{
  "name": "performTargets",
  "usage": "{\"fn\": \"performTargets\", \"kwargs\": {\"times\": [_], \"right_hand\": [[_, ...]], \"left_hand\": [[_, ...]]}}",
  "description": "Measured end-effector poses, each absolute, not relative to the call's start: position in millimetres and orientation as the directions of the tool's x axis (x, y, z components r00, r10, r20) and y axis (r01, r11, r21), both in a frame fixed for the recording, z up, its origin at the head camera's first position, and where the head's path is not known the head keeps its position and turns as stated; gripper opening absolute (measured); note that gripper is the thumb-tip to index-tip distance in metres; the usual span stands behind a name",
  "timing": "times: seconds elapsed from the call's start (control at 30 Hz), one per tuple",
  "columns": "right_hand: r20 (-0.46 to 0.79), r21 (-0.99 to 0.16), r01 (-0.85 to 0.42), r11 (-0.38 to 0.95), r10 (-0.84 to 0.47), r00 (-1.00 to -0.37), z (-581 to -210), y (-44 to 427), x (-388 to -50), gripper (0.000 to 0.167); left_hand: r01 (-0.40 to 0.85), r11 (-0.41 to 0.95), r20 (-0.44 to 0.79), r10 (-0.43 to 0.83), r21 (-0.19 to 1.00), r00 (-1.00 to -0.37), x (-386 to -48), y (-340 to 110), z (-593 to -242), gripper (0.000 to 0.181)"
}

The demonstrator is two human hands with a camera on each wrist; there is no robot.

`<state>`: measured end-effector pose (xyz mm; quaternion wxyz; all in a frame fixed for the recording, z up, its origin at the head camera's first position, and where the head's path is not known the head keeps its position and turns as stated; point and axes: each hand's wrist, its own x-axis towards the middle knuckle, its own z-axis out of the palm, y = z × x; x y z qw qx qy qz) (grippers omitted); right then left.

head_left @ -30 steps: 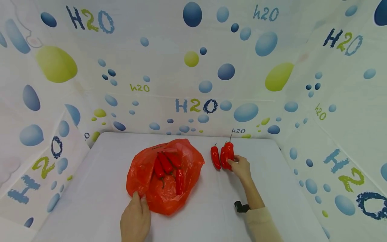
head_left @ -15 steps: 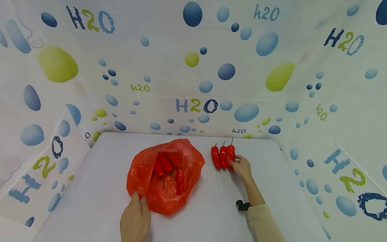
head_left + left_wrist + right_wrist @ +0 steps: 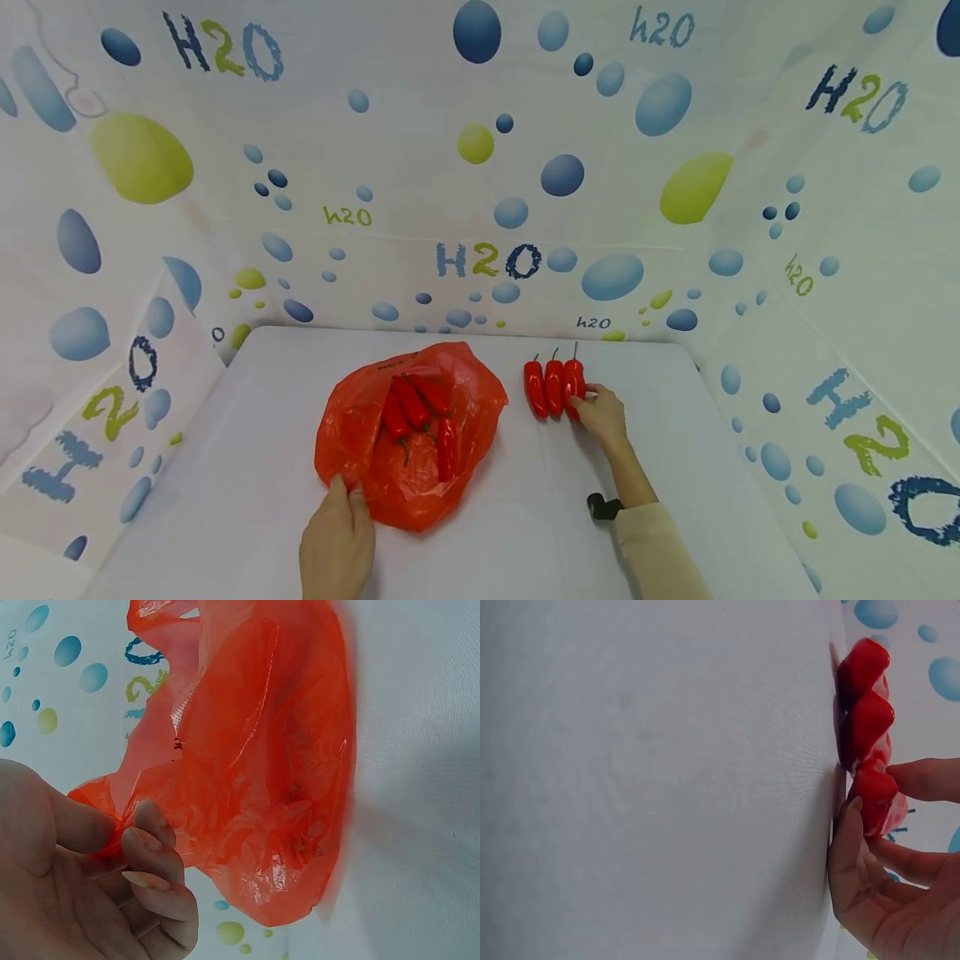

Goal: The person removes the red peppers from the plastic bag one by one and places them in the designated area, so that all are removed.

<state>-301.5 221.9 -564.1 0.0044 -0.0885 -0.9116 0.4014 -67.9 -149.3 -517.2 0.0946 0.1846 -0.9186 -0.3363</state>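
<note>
Rightmost pepper [image 3: 573, 379] shifted beside two peppers [image 3: 553, 388]; hands [image 3: 601, 414] [image 3: 337, 537] pinch it (right), red bag [image 3: 408, 504] (left).

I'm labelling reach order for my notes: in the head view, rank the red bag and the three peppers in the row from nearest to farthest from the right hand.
1. Right pepper: pinched by the right hand.
2. Middle pepper: just left of it.
3. Left pepper: the row's left end.
4. Red bag: farther left, past the row.

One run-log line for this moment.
left hand: pinching red bag; right hand: holding rightmost loose pepper; beside it: two more peppers; bag: four peppers visible
</note>
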Motion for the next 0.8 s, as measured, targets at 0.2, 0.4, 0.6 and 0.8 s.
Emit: {"fn": "performTargets", "kwargs": {"times": [0.2,0.4,0.6,0.8], "right_hand": [[-0.068,-0.688,0.165,0.707,0.163,-0.984,-564.0,220.0,-300.7,0.052],[-0.076,-0.673,0.162,0.722,0.15,-0.986,-562.5,220.3,-299.2,0.054],[-0.086,-0.667,0.168,0.725,0.149,-0.985,-559.2,219.6,-297.0,0.057],[-0.093,-0.666,0.18,0.724,0.159,-0.983,-556.1,218.4,-295.1,0.058]], "left_hand": [[-0.28,0.7,0.038,-0.402,0.657,-0.915,-67.2,-149.8,-517.2,0.019],[-0.277,0.704,0.04,-0.398,0.654,-0.916,-66.4,-150.6,-517.0,0.018],[-0.296,0.698,0.009,-0.398,0.652,-0.917,-66.2,-151.3,-516.4,0.017],[-0.291,0.7,0.014,-0.395,0.652,-0.919,-66.4,-152.3,-516.9,0.018]]}}
